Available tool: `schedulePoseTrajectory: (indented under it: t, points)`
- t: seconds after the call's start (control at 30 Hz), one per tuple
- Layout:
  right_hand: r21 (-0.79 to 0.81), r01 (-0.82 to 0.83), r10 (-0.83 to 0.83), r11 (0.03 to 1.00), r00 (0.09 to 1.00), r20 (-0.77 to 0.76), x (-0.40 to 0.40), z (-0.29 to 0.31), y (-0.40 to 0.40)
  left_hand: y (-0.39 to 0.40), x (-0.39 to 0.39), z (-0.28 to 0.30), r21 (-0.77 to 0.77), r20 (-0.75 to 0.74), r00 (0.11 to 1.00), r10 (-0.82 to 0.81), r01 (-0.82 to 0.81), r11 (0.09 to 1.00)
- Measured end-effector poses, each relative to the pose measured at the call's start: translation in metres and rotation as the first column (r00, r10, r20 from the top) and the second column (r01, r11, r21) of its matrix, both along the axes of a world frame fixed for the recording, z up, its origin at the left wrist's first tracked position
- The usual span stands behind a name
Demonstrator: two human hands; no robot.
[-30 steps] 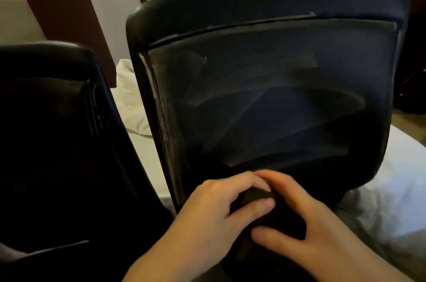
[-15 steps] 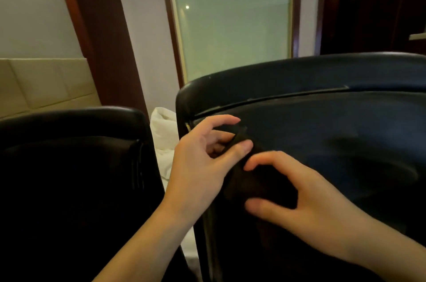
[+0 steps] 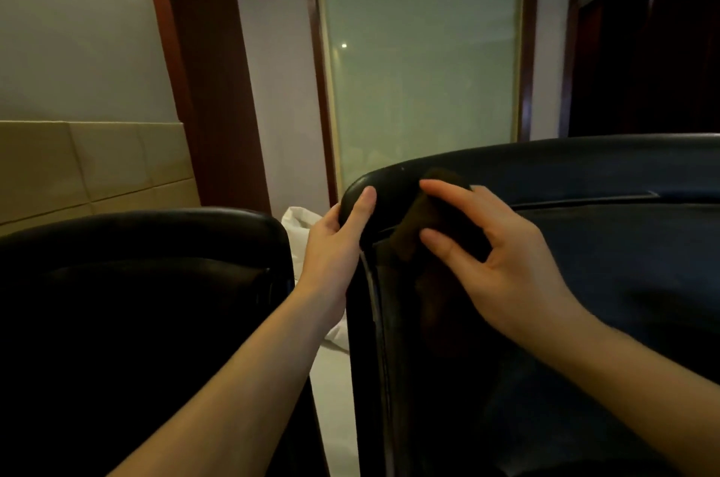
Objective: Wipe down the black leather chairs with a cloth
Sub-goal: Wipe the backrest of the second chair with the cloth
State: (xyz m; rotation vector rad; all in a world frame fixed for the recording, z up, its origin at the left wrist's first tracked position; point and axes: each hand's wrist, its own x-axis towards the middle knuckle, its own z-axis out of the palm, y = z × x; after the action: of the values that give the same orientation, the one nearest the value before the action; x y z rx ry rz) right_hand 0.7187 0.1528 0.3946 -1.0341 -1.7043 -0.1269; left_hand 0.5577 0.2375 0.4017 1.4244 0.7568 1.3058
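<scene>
Two black leather chair backs fill the lower view: the near chair (image 3: 584, 281) on the right, a second chair (image 3: 136, 281) to its left, with white bedding (image 3: 298, 219) showing in the gap between them. Behind stand a frosted glass panel (image 3: 420, 55) in dark wood framing, a pale wall (image 3: 74, 28) and a beige padded headboard (image 3: 93, 165). The dark cloth (image 3: 424, 219) lies against the near chair's upper left corner – under the right hand (image 3: 495, 254), whose thumb and curled fingers pinch it to the leather. The left hand (image 3: 339, 239) grips that corner's outer edge just beside the cloth, thumb laid over the rounded top – not touching the cloth
</scene>
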Motion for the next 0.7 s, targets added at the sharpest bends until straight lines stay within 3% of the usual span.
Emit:
schedulePoseTrajectory:
  t: [0.07,0.13,0.17,0.27,0.37,0.43,0.5,0.57,0.7]
  points:
    - [0.07,0.22,-0.229,0.973,0.958,0.174,0.001,0.0,0.012,0.007,0.0,-0.004,0.061,0.01,1.0,-0.013,0.013,0.998]
    - [0.252,0.443,-0.506,0.86,0.801,0.32,0.006,-0.005,0.014,0.008,0.001,-0.008,0.112,0.001,1.0,0.002,-0.003,0.994]
    - [0.323,0.466,-0.561,0.824,0.749,0.352,0.008,-0.009,0.012,0.007,0.001,-0.009,0.127,-0.004,1.0,0.014,-0.014,0.992]
    - [0.407,0.342,-0.504,0.847,0.76,0.41,0.015,-0.02,0.006,0.008,0.003,-0.014,0.127,0.008,1.0,0.018,-0.019,0.992]
    - [0.23,0.309,-0.384,0.923,0.774,0.504,0.022,-0.023,0.008,0.005,0.003,-0.015,0.086,0.053,0.999,0.01,-0.014,0.996]
    - [0.121,0.353,-0.35,0.928,0.711,0.609,0.025,-0.026,0.007,0.004,0.002,-0.015,0.07,0.056,0.998,-0.004,0.0,0.998]
    - [0.168,0.379,-0.391,0.91,0.651,0.65,0.027,-0.03,0.003,0.003,0.001,-0.014,0.048,0.043,0.999,-0.012,0.01,0.999]
    - [0.241,0.355,-0.426,0.903,0.68,0.596,0.027,-0.027,-0.001,0.003,0.0,-0.013,0.025,0.045,0.999,-0.013,0.012,1.0]
    - [0.319,0.276,-0.389,0.907,0.84,0.379,0.026,0.005,0.005,0.003,0.0,-0.012,0.013,0.048,0.999,-0.014,0.014,1.0]
